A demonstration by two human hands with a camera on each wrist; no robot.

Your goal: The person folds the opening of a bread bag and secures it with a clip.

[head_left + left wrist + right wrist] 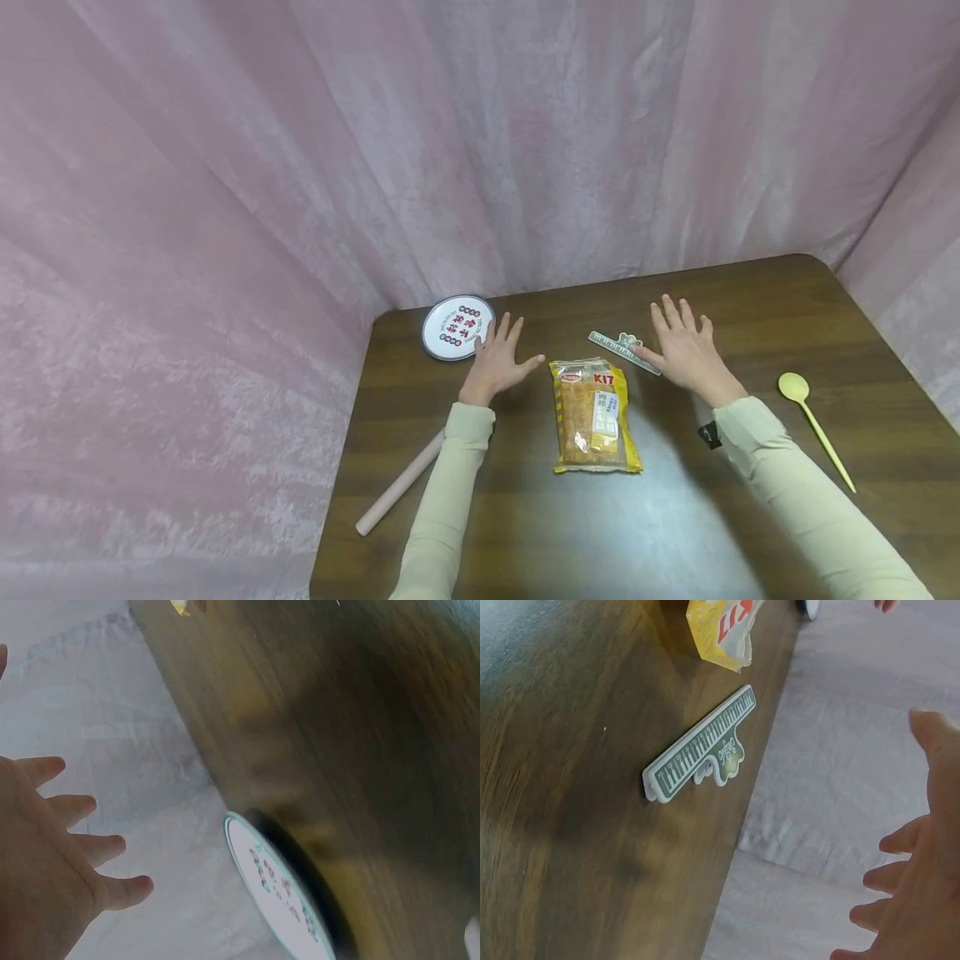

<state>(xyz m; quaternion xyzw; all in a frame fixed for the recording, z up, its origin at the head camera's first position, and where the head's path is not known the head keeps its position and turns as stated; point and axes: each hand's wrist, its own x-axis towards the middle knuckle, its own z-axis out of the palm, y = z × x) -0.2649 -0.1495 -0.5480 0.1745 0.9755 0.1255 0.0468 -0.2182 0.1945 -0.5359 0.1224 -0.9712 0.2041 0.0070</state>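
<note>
Both hands spread above the wooden tabletop [765,308], with no grip in force. Your left hand [495,364] is fully open, fingers fanned and thumb out toward the middle; your right hand [687,354] mirrors it, and neither has hold of anything. The bread packet [588,408] lies flat between your hands, a little nearer to you than either palm. Just inside your right hand lies the green-and-white clip [701,742]; the right wrist view shows the two apart. Beyond your left hand and to its left is the round plate [433,342], likewise untouched. A pale roll [402,484] shows to the left of your left sleeve [442,508], and a yellow spoon [816,427] lies outside your right hand.

On handling: this balanced, open posture puts both sides of the packet within reach. Should you take it up, it would be best to close gently on its side edges, since the wrapper looks soft and the contents may crush; the clip, being narrow, would suit a thumb-and-finger pinch, with your left fingers held clear of the plate's rim
</note>
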